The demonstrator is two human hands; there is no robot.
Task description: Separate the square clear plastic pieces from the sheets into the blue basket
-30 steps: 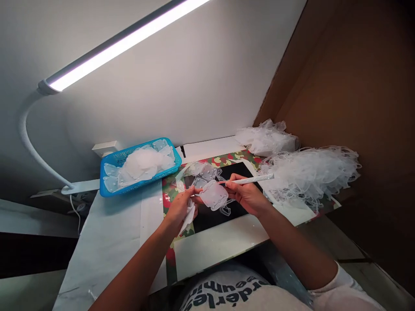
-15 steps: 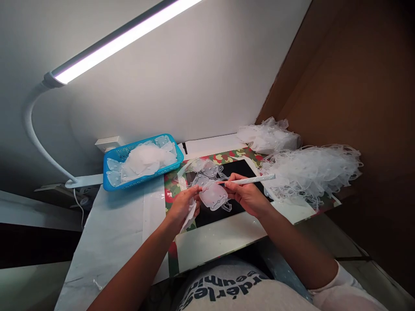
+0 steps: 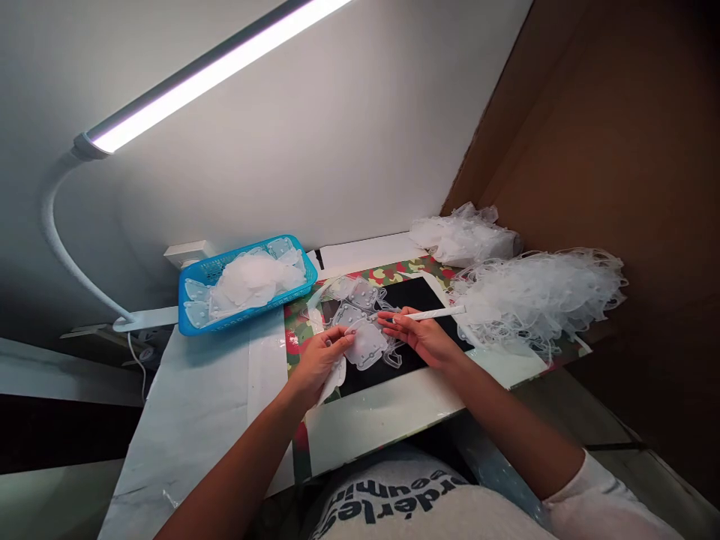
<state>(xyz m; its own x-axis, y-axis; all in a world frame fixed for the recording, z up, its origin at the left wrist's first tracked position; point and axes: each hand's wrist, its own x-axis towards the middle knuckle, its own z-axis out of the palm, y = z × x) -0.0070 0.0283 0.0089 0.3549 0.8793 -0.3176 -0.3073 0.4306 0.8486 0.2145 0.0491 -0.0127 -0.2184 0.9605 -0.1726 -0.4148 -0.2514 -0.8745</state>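
Observation:
My left hand pinches the left edge of a translucent plastic piece with small dots, which lies over the black mat. A white scrap is tucked under the same hand. My right hand grips a thin white stick tool, its tip near the piece's top right edge. More linked clear pieces lie just behind.
A blue basket of clear pieces stands at the back left. Two heaps of white plastic trimmings sit at the right beside a brown cardboard wall. A lamp arches overhead on a white neck.
The plastic piece has been lowered from in front of me down toward the black mat. My right hand with the stick moved slightly down and left.

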